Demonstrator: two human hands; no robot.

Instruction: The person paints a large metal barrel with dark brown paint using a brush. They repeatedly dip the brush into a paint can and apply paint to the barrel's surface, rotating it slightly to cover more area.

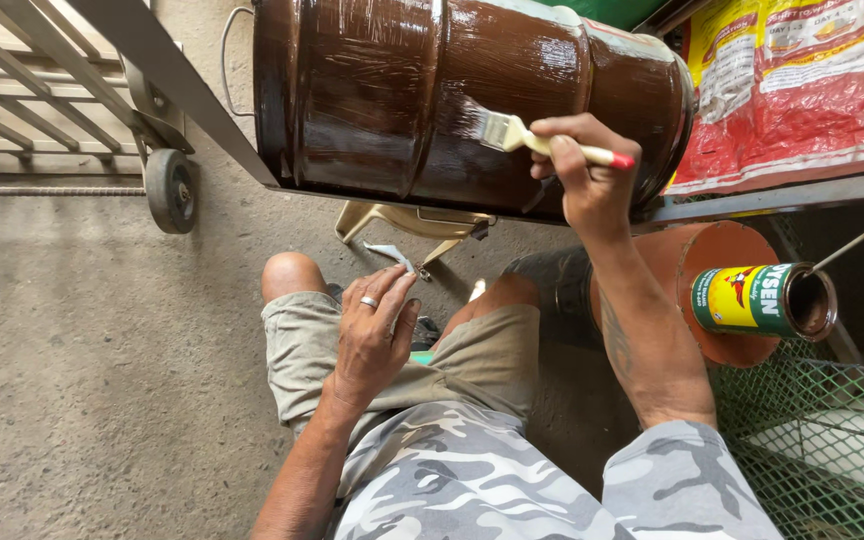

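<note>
While the left hand (372, 335) is rested open and empty on the thigh, a paintbrush (527, 138) is gripped in the right hand (582, 170). Its bristles are pressed against the glossy brown drum (372, 90), lying sideways just above both hands.

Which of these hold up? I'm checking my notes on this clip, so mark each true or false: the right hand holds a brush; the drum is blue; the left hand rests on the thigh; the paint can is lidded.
1. The right hand holds a paintbrush against the drum: true.
2. The drum is blue: false, it is glossy brown.
3. The left hand rests on the thigh: true.
4. The paint can is lidded: false, it stands open.
</note>
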